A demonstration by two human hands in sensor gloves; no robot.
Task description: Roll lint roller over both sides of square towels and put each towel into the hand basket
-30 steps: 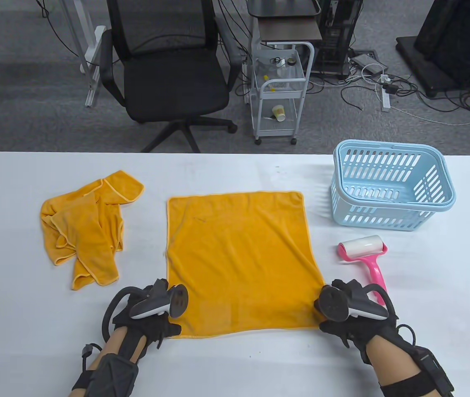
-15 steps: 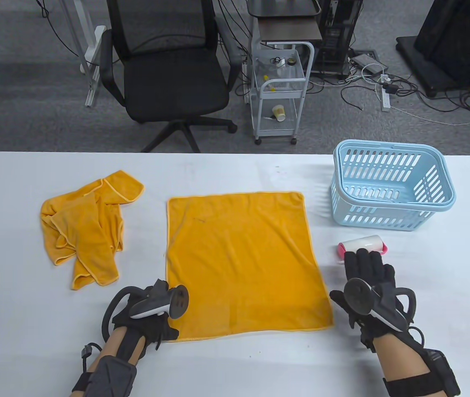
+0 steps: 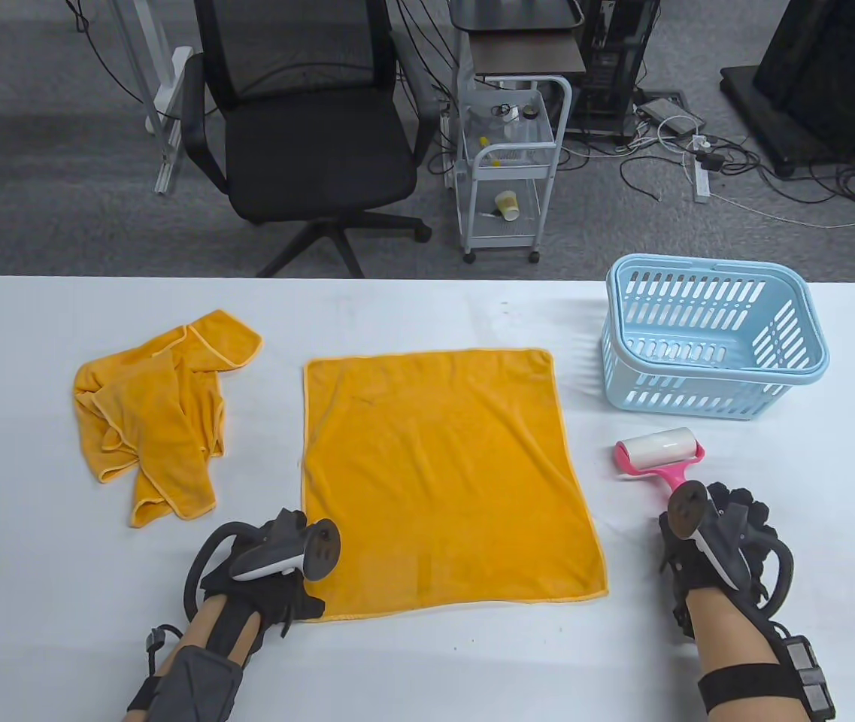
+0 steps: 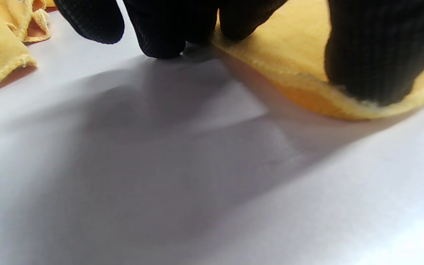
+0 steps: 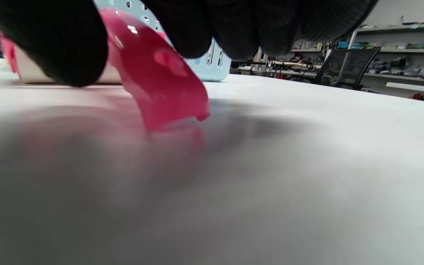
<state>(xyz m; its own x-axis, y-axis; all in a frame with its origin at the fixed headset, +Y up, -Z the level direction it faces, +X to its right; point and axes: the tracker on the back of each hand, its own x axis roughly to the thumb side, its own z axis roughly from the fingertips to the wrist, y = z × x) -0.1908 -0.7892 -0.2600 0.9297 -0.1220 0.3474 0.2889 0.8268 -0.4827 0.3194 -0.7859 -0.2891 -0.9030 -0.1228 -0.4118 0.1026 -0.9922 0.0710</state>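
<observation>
An orange square towel [image 3: 442,474] lies flat mid-table. My left hand [image 3: 299,598] rests on its near-left corner; in the left wrist view its fingertips [image 4: 160,36] touch down at the towel's hem [image 4: 307,66], with the thumb on top of the cloth. The pink lint roller [image 3: 660,449] lies right of the towel, white roll pointing away. My right hand [image 3: 728,519] grips its handle [image 5: 156,81], with fingertips [image 5: 68,55] curled over it. A second orange towel [image 3: 149,421] sits crumpled at the left. The light blue hand basket [image 3: 705,263] stands at the far right with nothing in it.
The white table [image 3: 427,662] ends close behind the basket. On the floor beyond it stand a black office chair [image 3: 307,143], a small white cart [image 3: 510,173] and loose cables.
My right hand let go of the towel's near-right corner, moved right over the lint roller, then drew back and closed round its handle. The left hand stayed on its corner.
</observation>
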